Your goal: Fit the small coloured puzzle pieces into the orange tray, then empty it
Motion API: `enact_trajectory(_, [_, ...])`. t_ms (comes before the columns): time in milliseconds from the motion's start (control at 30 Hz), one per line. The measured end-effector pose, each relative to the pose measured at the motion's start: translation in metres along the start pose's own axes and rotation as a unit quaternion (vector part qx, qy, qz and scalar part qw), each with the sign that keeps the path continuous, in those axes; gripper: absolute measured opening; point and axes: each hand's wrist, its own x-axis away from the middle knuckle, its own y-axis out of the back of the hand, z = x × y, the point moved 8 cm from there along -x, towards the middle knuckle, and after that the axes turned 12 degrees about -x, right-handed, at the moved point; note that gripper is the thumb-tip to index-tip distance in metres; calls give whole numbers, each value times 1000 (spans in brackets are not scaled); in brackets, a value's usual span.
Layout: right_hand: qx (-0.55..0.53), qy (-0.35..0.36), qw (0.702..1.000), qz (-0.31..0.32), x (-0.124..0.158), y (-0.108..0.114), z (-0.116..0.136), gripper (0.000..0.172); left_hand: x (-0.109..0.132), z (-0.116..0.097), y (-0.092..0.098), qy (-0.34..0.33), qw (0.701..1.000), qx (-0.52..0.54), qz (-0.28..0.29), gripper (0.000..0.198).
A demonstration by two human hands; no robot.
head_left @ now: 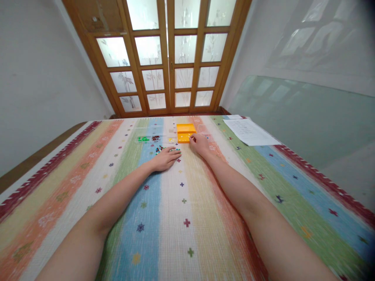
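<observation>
My left hand (166,159) lies flat on the tablecloth with its fingers stretched out. Beside and under its fingertips is a loose pile of small dark and blue-green pieces (159,150). My right hand (200,144) is at the right edge of an open orange case (186,128), thumb and finger pinched together. Anything in that pinch is too small to name. Several tiny pale pieces show in the front half of the case. To its left, clear compartments hold green pieces (143,139), dark brown pieces (155,138) and a few yellow pieces (171,139).
A striped, patterned tablecloth (175,203) covers the table. Right of the orange case stands a clear plastic container (204,129). Printed paper (249,132) lies at the far right. Behind the table are wooden doors (170,66) with glass panes; a glass sheet (293,117) leans along the right wall.
</observation>
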Motion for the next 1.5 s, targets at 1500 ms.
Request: enact_trajectory(1500, [25, -9, 1000, 15, 1, -1, 4, 21, 113, 213, 4, 470, 806, 138, -333, 69])
